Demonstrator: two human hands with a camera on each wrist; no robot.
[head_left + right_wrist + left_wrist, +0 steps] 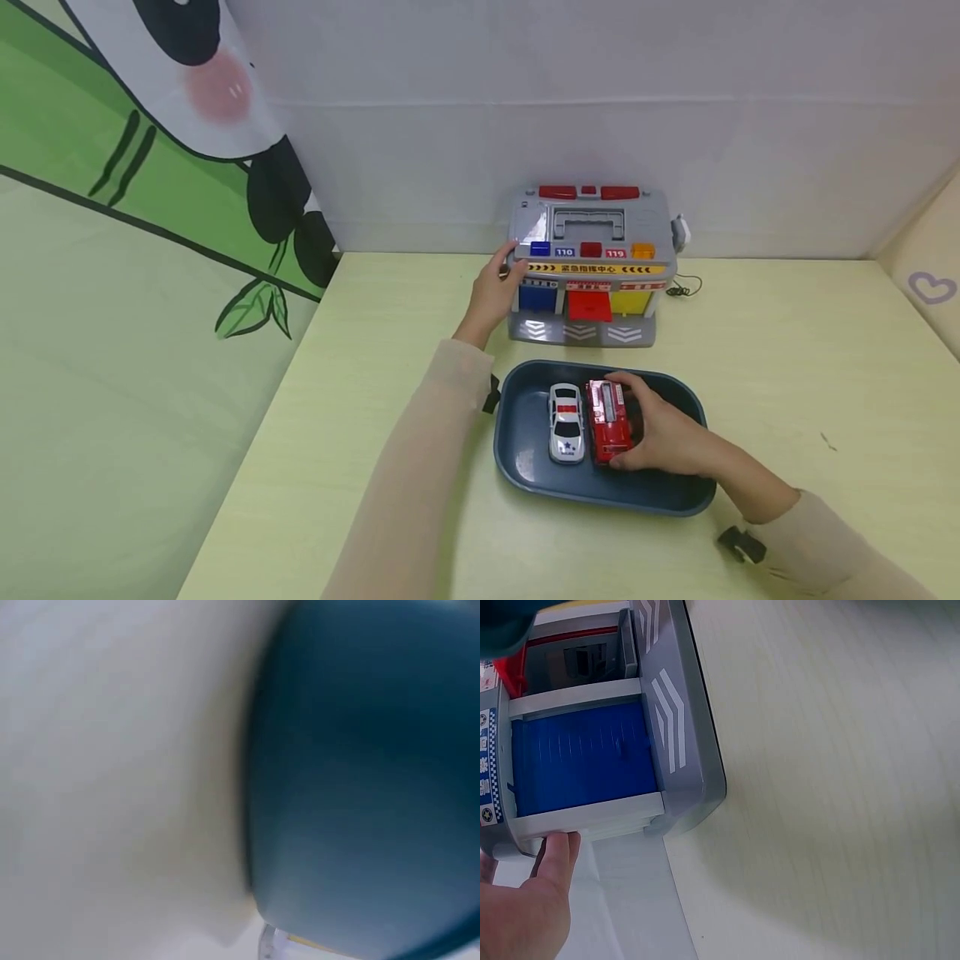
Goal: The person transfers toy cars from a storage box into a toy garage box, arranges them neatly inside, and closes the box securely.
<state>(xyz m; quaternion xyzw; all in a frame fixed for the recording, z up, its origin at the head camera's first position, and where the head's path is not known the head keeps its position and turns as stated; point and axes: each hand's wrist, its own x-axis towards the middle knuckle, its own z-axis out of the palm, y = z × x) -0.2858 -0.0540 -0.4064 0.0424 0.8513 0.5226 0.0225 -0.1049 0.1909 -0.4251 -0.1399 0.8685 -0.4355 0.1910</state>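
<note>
A grey toy garage (pixel 588 268) has a blue, a red and a yellow door. Its red door (pixel 589 306) sticks outward, and the left wrist view shows the bay behind it; the blue door (pixel 585 759) is down. At the garage's left side, my left hand (pixel 491 296) grips the edge with its fingers. My right hand (pixel 663 429) holds a red toy fire truck (pixel 610 421) from its right side, thumb at the near end and fingers at the far end. Beside the truck, a white toy police car (pixel 566 423) lies in the dark blue tray (pixel 525 475).
The tray stands on a pale wooden table (pixel 795 375), just in front of the garage's grey ramp (pixel 581 332). A thin dark cord (pixel 682 287) lies at the garage's right. Behind the table hangs a white cloth (pixel 420 175). The tray's wall (pixel 360 825) fills much of the right wrist view.
</note>
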